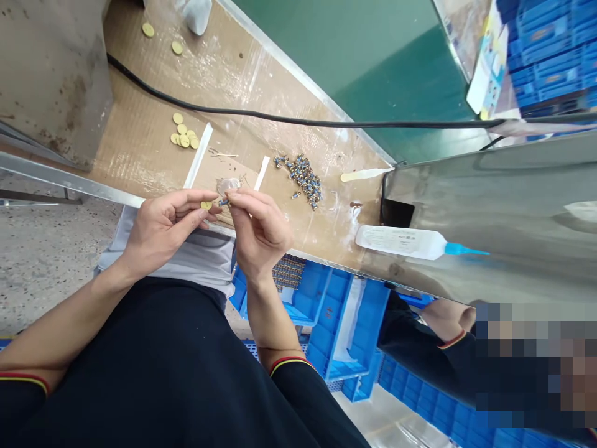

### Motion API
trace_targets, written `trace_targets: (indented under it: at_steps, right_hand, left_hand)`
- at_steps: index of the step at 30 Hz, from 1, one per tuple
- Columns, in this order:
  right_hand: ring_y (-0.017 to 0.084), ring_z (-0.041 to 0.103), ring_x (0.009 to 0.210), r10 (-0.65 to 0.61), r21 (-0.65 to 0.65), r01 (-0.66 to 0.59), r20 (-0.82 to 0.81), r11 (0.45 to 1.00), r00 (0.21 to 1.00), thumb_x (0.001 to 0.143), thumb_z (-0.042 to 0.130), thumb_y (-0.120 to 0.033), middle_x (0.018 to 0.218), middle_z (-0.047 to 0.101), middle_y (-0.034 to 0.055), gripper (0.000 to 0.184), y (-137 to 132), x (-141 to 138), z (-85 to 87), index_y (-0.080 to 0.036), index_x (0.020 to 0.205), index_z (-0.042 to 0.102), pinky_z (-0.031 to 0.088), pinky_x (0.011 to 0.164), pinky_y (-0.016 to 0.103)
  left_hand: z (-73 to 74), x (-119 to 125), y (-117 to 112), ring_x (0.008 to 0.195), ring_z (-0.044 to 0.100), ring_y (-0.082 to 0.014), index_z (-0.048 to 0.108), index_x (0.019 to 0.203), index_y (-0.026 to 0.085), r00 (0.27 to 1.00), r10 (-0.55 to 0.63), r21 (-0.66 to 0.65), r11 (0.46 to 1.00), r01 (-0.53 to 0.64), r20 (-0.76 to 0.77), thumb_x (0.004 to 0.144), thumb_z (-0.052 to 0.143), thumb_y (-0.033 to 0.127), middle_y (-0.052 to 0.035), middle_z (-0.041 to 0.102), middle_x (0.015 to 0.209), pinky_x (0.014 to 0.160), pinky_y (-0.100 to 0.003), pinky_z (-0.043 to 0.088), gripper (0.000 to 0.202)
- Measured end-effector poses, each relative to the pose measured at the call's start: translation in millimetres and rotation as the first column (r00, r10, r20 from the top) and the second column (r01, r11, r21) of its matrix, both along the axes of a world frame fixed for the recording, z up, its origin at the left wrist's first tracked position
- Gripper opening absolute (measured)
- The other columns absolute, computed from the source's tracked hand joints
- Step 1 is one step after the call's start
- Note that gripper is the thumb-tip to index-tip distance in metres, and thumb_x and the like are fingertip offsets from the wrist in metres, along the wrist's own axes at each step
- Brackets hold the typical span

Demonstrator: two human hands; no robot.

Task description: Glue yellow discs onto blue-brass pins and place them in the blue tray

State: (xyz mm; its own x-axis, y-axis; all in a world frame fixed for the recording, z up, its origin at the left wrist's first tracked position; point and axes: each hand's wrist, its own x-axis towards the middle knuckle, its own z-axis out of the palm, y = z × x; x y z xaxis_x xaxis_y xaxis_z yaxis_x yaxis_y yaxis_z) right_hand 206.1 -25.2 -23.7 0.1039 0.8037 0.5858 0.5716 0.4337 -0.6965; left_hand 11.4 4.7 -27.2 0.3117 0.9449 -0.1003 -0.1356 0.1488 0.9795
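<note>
Left hand [161, 227]: thumb and fingers were drawn nearly together at the tips, with a yellow disc [206, 205] held between them

Right hand [261, 227]: thumb and forefinger were closed in a pinch on a small blue part [223, 203], near the disc; whether the two touched could not be told

Clear round dish [228, 185]: lay just beyond the fingertips, between two white strips [198, 155]

Loose discs [184, 137]: formed a cluster beyond the left hand, with two more farther off

Heap of blue-and-metal parts [305, 179]: lay beyond the right hand, on the brown worktop [252, 137]

Black cable [261, 114]: ran across the worktop behind both groups

White bottle [401, 241]: lay on its side at the right, blue nozzle pointing away from the hands

Blue bins [321, 311]: stood below the worktop's near edge

Co-worker's sleeve [433, 348]: showed at lower right
</note>
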Motion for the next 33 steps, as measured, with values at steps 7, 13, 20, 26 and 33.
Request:
trace_targets:
  at_steps: [7, 13, 20, 26, 33]
  right_hand:
    - [0.020, 0.090, 0.116, -0.016, -0.017, 0.016, -0.025, 1.000, 1.000, 0.116, 0.073, -0.019, 0.121, 0.091, 0.0003, 0.026, -9, -8, -3.4, -0.034, 0.132, 0.087, 0.077, 0.106, 0.042]
    - [0.020, 0.091, 0.111, -0.040, 0.020, 0.041, -0.020, 0.999, 0.999, 0.113, 0.076, -0.016, 0.119, 0.092, 0.0005, 0.026, -13, -14, -3.1, -0.033, 0.130, 0.087, 0.078, 0.102, 0.040]
    - [0.019, 0.090, 0.114, -0.013, 0.015, 0.014, -0.025, 1.000, 1.000, 0.109, 0.078, -0.008, 0.122, 0.092, 0.0003, 0.035, -14, -12, -2.5, -0.033, 0.133, 0.087, 0.076, 0.104, 0.037]
    - [0.020, 0.091, 0.111, -0.042, 0.016, 0.042, -0.003, 0.999, 0.999, 0.110, 0.078, -0.012, 0.119, 0.092, -0.0002, 0.031, -14, -13, -2.6, -0.034, 0.130, 0.087, 0.077, 0.101, 0.038]
    - [0.021, 0.091, 0.112, -0.045, 0.015, 0.045, 0.058, 0.999, 0.997, 0.113, 0.074, -0.016, 0.121, 0.091, 0.0010, 0.031, -16, -11, -3.1, -0.035, 0.134, 0.086, 0.077, 0.103, 0.041]
  left_hand:
    - [3.7, 6, -8, 0.096, 0.093, -0.0212, 0.092, 0.120, 0.026, 0.992, 0.122, 0.006, 0.993, -0.122, -0.029, 0.097, 0.104, 0.042, -0.0028, 0.093, 0.107, 0.091, -0.030, 0.080, 0.030]
    - [4.3, 10, -11, 0.092, 0.093, -0.0226, 0.089, 0.111, 0.024, 0.979, 0.179, 0.010, 0.984, -0.179, -0.097, 0.086, 0.111, 0.050, -0.0023, 0.093, 0.103, 0.089, -0.032, 0.081, 0.042]
    - [3.9, 12, -12, 0.092, 0.093, -0.0233, 0.087, 0.109, 0.024, 0.972, 0.194, 0.003, 0.981, -0.196, -0.133, 0.086, 0.110, 0.057, -0.0027, 0.093, 0.102, 0.089, -0.032, 0.080, 0.046]
    - [4.1, 12, -13, 0.095, 0.093, -0.0240, 0.086, 0.109, 0.025, 0.975, 0.185, -0.005, 0.982, -0.187, -0.121, 0.087, 0.109, 0.058, -0.0024, 0.093, 0.105, 0.091, -0.035, 0.081, 0.046]
    - [7.7, 13, -15, 0.095, 0.093, -0.0257, 0.084, 0.111, 0.026, 0.959, 0.194, 0.055, 0.981, -0.187, -0.208, 0.094, 0.100, 0.070, -0.0033, 0.093, 0.106, 0.091, -0.039, 0.082, 0.050]
